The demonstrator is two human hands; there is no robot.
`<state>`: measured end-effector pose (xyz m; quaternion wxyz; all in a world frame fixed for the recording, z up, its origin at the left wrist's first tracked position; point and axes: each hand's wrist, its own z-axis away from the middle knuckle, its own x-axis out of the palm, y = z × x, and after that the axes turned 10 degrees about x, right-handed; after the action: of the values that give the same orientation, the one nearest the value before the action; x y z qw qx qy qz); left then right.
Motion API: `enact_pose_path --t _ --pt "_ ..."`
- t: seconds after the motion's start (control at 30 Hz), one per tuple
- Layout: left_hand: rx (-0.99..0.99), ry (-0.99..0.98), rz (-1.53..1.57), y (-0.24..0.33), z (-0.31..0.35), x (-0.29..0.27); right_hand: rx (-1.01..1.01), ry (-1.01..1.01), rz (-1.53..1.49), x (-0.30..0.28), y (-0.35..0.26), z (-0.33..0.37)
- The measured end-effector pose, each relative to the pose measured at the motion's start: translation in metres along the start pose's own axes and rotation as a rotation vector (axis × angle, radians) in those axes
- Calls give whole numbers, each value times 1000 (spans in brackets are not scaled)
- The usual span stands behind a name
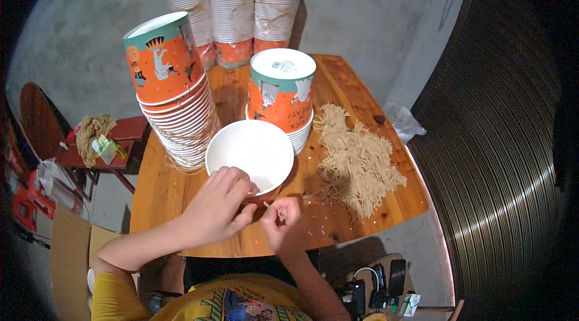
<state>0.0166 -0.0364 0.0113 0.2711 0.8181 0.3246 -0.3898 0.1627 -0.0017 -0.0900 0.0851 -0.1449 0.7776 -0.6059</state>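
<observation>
Pinching one string end (267, 204) with right hand (281, 215), five o'clock from one white paper tub (247, 146); arching left hand (226, 200) at seven, cannot tell if gripping; facing two printed-tub stacks (175, 86) at ten and one.

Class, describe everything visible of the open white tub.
The tub is round, with a plain white inside and thin rim; it looks like coated paper. Its mouth faces up toward the viewer, over the wooden table, in front of the shorter stack. The left hand overlaps its near rim, seemingly touching. Its outer wall is hidden.
</observation>
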Motion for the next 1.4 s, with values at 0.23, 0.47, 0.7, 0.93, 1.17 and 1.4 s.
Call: enact_pose_path --t 0.23,0.47,0.7,0.93,1.17,1.4 --pt "-68 -92 14 -11 3 10 -54 251 140 10 6 -14" --pt "-77 -88 61 -11 0 10 -94 321 180 11 6 -19" --pt "-224 -133 291 -27 -10 10 -80 312 247 11 7 -20" --pt "-357 -575 505 -51 -32 6 -75 287 184 13 0 -19" --pt "-239 -140 334 -41 -29 5 109 132 -150 -12 -6 -20" --pt "-185 -15 600 -46 -27 19 88 33 305 -18 -39 -44"
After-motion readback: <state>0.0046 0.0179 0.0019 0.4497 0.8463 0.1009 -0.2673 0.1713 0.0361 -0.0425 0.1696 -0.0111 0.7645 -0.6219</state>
